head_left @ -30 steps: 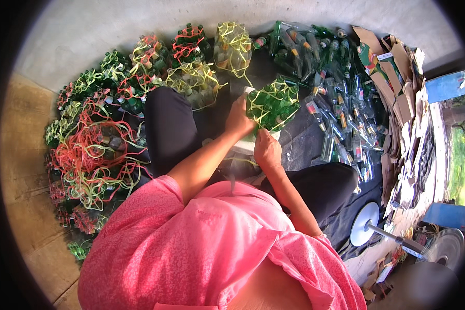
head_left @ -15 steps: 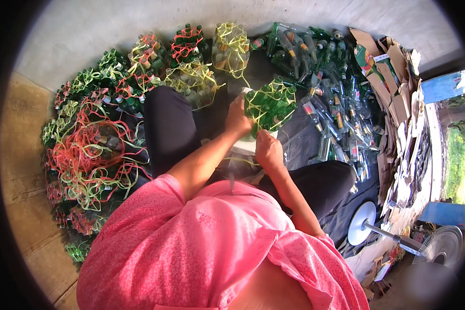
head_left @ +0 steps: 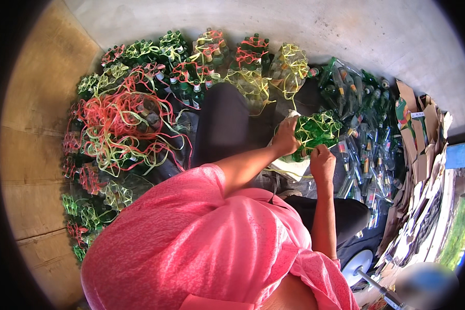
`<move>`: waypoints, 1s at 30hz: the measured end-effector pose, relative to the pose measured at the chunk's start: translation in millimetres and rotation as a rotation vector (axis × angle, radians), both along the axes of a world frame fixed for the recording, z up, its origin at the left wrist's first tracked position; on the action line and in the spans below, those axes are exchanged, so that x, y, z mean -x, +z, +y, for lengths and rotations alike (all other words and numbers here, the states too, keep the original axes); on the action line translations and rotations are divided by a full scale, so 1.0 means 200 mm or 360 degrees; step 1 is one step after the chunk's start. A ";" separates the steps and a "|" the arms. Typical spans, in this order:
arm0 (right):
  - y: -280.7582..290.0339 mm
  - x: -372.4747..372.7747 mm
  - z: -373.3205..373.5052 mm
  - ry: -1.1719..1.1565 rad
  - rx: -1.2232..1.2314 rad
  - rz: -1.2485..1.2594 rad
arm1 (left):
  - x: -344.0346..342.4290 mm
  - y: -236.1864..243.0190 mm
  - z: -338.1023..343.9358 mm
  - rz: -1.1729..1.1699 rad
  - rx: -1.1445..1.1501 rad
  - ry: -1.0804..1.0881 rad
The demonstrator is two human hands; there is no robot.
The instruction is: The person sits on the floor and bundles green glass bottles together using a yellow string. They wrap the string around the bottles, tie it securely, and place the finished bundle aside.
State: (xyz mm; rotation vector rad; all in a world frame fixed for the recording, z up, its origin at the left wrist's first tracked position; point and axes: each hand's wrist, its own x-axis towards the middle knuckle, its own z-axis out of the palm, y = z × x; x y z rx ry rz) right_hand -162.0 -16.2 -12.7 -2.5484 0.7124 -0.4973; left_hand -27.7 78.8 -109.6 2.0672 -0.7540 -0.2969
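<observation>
A bundle of green glass bottles point(head_left: 319, 128), laced around the necks with yellow-green strap, stands between my knees. My left hand point(head_left: 285, 137) is closed against its left side, gripping it. At its near right edge my right hand point(head_left: 323, 160) is a closed fist with the fingertips pressed together; what they pinch is too small to make out. Beneath the bundle and my hands lies a whitish pad or sack point(head_left: 290, 169), mostly covered.
A tangled heap of red and yellow-green straps point(head_left: 126, 121) lies left, among several strapped bottle bundles point(head_left: 253, 54) along the wall. Loose bottles point(head_left: 369, 139) pile up right, beside stacked flattened cardboard point(head_left: 423, 170). A round white fan base point(head_left: 355, 266) stands near right.
The view has swung left, so the whole scene sits further right in the picture. Both hands stay at the bottle bundle, which appears slightly turned.
</observation>
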 end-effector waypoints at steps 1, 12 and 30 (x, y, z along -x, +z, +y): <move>-0.01 0.00 -0.02 0.0007 0.0007 -0.0043 | 0.00 0.01 0.00 0.0012 -0.0048 -0.0014; -0.25 0.07 -0.01 -0.0625 -0.0559 -0.0126 | -0.09 -0.18 -0.06 -0.0221 0.0158 -0.0099; -0.32 0.08 0.02 -0.0581 -0.2212 -0.0603 | -0.15 -0.06 0.00 -0.0097 0.0292 -0.0307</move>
